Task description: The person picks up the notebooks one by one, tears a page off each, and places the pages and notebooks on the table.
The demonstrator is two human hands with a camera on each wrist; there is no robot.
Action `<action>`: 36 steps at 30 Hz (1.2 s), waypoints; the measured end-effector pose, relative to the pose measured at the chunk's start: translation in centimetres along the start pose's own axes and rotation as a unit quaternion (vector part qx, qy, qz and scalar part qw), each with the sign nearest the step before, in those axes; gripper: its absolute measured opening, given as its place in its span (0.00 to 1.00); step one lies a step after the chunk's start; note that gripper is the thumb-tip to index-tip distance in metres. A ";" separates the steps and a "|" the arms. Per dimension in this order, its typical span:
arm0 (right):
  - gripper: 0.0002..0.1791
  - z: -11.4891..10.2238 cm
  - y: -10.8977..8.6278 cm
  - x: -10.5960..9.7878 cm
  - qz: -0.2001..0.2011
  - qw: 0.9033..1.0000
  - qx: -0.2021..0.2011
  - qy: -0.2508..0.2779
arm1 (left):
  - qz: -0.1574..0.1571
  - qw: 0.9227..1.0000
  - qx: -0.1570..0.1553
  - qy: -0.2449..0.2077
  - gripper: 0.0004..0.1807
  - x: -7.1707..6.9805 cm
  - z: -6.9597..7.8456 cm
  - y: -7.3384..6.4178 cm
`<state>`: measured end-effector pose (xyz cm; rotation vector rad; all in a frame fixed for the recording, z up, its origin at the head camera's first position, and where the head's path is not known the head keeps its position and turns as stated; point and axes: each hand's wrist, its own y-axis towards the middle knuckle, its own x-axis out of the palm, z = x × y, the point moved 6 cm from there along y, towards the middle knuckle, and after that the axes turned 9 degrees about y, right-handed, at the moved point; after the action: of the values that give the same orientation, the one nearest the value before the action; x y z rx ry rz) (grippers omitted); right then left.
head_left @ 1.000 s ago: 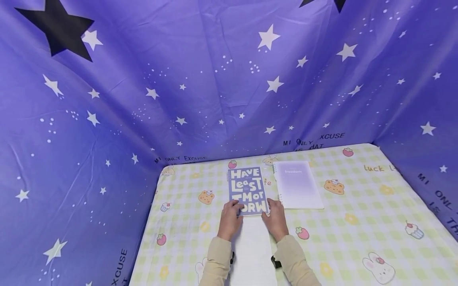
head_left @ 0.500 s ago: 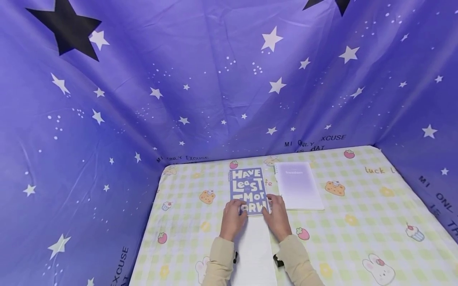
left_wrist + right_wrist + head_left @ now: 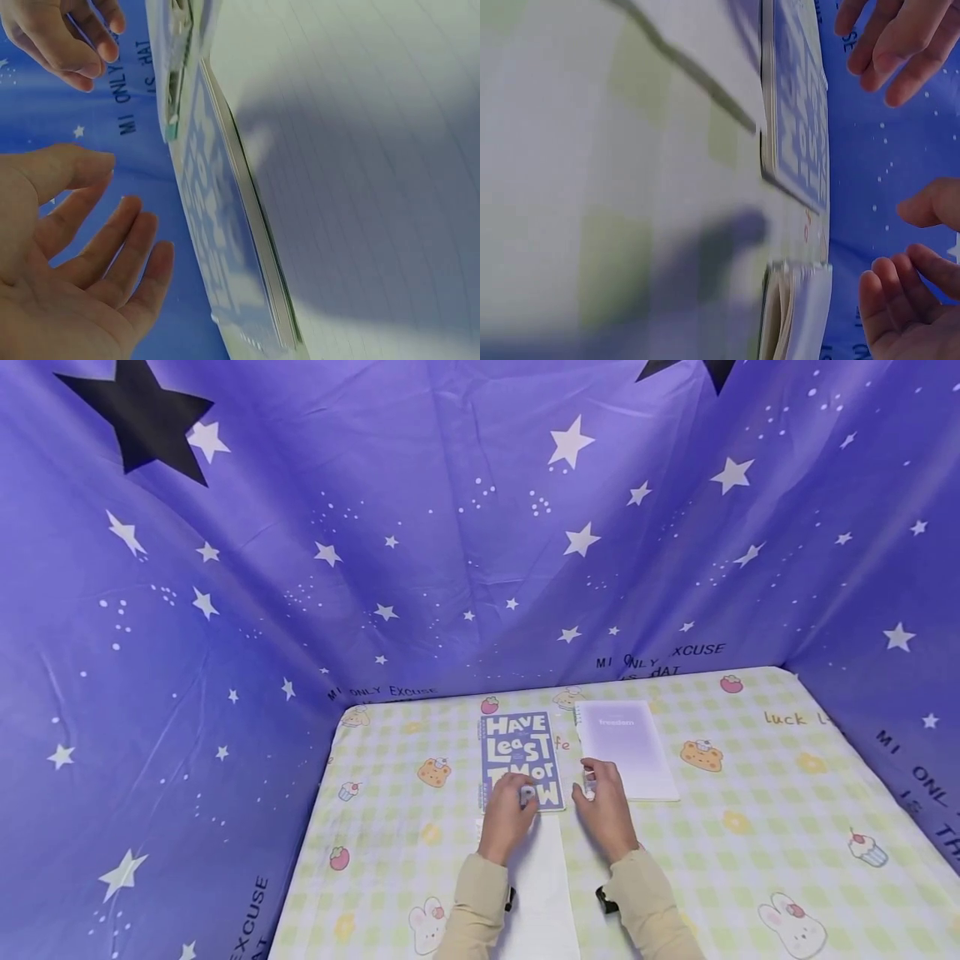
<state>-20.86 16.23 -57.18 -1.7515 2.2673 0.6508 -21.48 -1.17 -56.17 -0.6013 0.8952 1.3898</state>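
Note:
A blue notebook with large cream lettering lies flat, its spiral binding along the left side. My left hand hovers over its lower part, fingers loosely bent; the left wrist view has this hand apart from the cover with nothing in it. To the right lies a pale purple spiral notebook marked "freedom". My right hand is by its lower left corner, thumb and fingers spread apart. In the right wrist view that hand holds nothing. Below the blue notebook extends a white lined page, partly under my left forearm.
Green-checked cloth with cartoon prints covers the table. A purple star-patterned curtain rises behind it and along both sides.
My right hand has left the blue notebook's right edge and shifted right, toward the purple notebook. My left hand has also moved right, across the blue cover. Both notebooks stay in place.

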 end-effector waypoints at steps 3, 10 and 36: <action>0.25 0.3 0.2 -1.0 0.011 1.000 -0.011 -0.010 | -0.001 1.000 0.017 0.003 0.13 0.4 0.7 0.1; 0.25 1.3 0.8 -3.2 0.011 1.000 -0.009 -0.027 | 0.001 0.999 0.052 0.017 0.12 1.2 2.2 0.4; 0.27 6.1 1.6 -9.4 0.012 0.993 0.055 -0.107 | -0.044 0.990 0.120 0.064 0.13 6.1 8.1 1.8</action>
<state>-20.47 27.46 -58.32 -1.5273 2.1382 0.6694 -22.12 9.07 -56.41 -0.5428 1.1065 1.1530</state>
